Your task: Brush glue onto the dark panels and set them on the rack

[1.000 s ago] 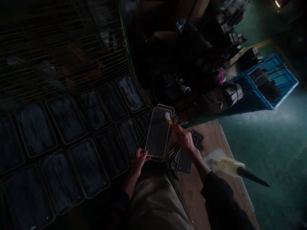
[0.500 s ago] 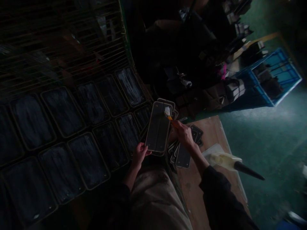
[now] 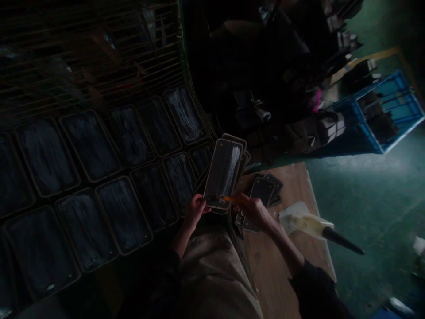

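My left hand grips the near end of a dark rectangular panel with a pale rim, holding it up on top of a few more like it. A fresh white streak runs along the panel's right side. My right hand is closed on a small brush with an orange handle, its tip at the panel's near edge. Just behind my right hand, a loose pile of similar panels lies on the wooden table.
Rows of coated dark panels lie on a wire rack to the left. A pale bottle with a black cone tip lies on the table's right side. A blue crate and clutter stand beyond on the green floor.
My right hand drew the brush from the panel's far end down to its near edge, leaving a white streak. The view shifted slightly.
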`<state>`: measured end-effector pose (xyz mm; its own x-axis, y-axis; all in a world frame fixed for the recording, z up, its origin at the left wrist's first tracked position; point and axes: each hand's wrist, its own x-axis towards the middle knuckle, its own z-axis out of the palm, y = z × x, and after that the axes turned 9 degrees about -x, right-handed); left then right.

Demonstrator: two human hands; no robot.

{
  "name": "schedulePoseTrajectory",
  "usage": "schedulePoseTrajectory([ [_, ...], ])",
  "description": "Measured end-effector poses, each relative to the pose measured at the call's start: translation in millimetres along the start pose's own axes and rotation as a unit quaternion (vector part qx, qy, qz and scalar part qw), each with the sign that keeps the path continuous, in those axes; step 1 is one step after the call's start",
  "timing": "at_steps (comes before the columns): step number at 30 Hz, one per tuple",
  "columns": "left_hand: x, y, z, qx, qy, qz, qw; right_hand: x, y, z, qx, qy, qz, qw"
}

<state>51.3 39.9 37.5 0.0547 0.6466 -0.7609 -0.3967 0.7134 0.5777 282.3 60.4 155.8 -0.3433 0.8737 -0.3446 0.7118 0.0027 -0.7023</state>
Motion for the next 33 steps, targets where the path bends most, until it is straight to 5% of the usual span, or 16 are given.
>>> schedulePoseTrajectory([
  [6,2.2,-2.0,-1.4,-0.007,-0.004,-0.001,1.0,77.5,25.8,-43.4,-0.057,0.175,-0.01,0.983],
  [10,1.2,-1.3,-1.2,-0.015,-0.005,0.004,1.0,102.0,21.7,-53.1,-0.127,0.221,-0.034,0.966],
  [20,2.2,-5.9,-2.6,-0.025,-0.005,0.007,1.0,69.7,0.9,-27.0,-0.151,0.117,-0.059,0.98],
  [27,3.1,-4.8,-4.1,-0.019,-0.005,0.012,1.0,115.7,3.5,-45.6,-0.17,0.196,-0.063,0.964],
  [33,0.8,-0.6,-4.8,-0.011,-0.013,0.02,1.0,97.8,6.3,-16.2,-0.204,0.107,-0.1,0.968],
])
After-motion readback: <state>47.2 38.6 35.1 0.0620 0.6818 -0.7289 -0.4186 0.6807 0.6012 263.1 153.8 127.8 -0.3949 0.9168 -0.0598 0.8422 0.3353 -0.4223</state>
